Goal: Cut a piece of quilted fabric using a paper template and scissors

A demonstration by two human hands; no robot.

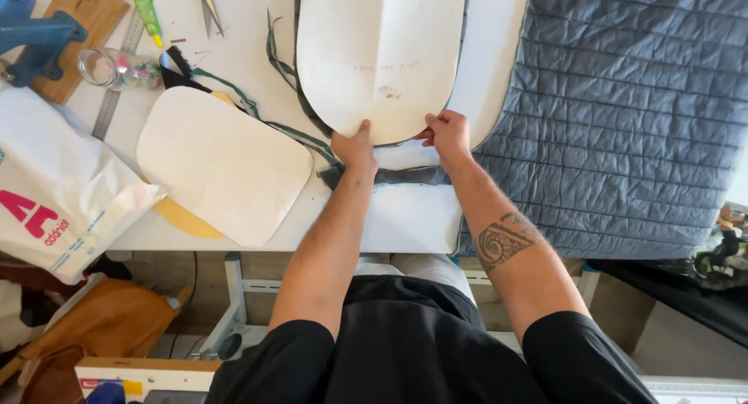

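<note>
Your left hand (355, 147) and right hand (448, 134) both pinch the near, rounded edge of the large oval paper pattern (379, 53), fingers closed on it with thumbs on top, the two hands just apart. The pattern lies at twelve o'clock from you on the white table (413, 217), over a dark fabric piece (405, 174) whose edge shows beneath it. A second rounded paper pattern (222, 162) lies at ten o'clock, a glass jar (113, 67) and scissors (206, 5) beyond it, and grey quilted fabric (623, 116) spreads at two o'clock.
</note>
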